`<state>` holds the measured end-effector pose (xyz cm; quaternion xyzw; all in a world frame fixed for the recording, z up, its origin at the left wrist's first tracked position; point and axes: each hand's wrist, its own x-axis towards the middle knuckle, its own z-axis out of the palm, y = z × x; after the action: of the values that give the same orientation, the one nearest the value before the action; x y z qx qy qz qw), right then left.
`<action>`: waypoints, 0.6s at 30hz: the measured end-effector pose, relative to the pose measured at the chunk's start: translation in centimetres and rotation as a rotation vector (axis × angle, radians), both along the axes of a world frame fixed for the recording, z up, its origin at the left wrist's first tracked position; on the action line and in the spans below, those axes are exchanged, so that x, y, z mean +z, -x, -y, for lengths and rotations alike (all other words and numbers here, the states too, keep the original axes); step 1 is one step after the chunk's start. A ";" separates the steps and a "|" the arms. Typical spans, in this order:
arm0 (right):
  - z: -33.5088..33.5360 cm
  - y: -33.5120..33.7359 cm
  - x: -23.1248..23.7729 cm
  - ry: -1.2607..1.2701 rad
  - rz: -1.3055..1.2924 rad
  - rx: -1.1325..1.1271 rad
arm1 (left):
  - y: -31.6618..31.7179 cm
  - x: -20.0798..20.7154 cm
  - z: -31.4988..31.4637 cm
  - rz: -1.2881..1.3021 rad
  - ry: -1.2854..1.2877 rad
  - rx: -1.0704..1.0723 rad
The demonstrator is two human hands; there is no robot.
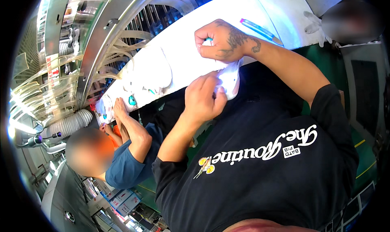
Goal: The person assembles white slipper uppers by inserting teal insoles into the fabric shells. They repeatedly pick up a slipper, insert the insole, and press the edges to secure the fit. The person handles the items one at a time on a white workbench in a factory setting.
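A white, rounded piece that looks like a shoe (230,83) is held between my hands at the bench edge, partly washed out by glare. My left hand (204,96) is closed at its near left side, thumb against it. Above, my right hand (223,41), with a tattoo on its back, is curled in a fist over the far end. A small teal patch (209,40) shows between the right fingers; whether it belongs to the white piece I cannot tell. A blue brush (261,31) with a pink end lies on the white bench (183,41) beyond my right wrist.
At left, a co-worker in a blue shirt (134,163) has hands on white pieces with teal parts (131,100). Clear curved strips (118,53) hang along the machine behind the bench. A white glove (315,27) lies at the far right, beside another person. A ribbed duct (75,121) runs at left.
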<state>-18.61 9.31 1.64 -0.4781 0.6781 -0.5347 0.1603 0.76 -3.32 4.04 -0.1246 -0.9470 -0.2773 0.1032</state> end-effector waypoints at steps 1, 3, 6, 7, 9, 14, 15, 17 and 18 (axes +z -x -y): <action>-0.1 0.2 -0.2 0.019 -0.014 -0.007 | -0.8 0.3 -0.2 -0.012 -0.044 0.099; -0.4 0.3 -0.3 0.022 -0.005 -0.014 | -1.0 0.3 -0.6 -0.002 -0.022 0.198; -0.5 0.7 -0.4 0.018 0.006 -0.032 | -0.3 0.3 -0.8 -0.046 0.072 0.156; -0.6 0.7 -0.4 0.018 0.004 -0.034 | -0.2 0.2 -0.8 -0.023 0.079 0.144; -0.7 0.5 -0.4 0.019 0.008 -0.040 | -0.3 0.3 -0.7 0.031 0.095 0.116; -0.4 0.5 -0.2 0.006 0.004 -0.053 | 0.4 0.8 -0.7 0.078 0.132 0.024; -0.3 0.4 -0.2 -0.004 -0.005 -0.054 | 0.6 0.7 -0.4 0.102 0.084 -0.006; -0.3 0.4 -0.2 -0.005 0.011 -0.043 | 0.8 0.1 0.2 0.114 0.015 -0.001; -0.3 0.5 -0.2 -0.006 0.018 -0.040 | 0.9 0.0 0.4 0.118 -0.020 -0.001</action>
<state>-19.16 9.64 1.40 -0.4593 0.6875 -0.5402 0.1570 -0.19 -3.68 4.00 -0.1074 -0.9487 -0.2936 0.0482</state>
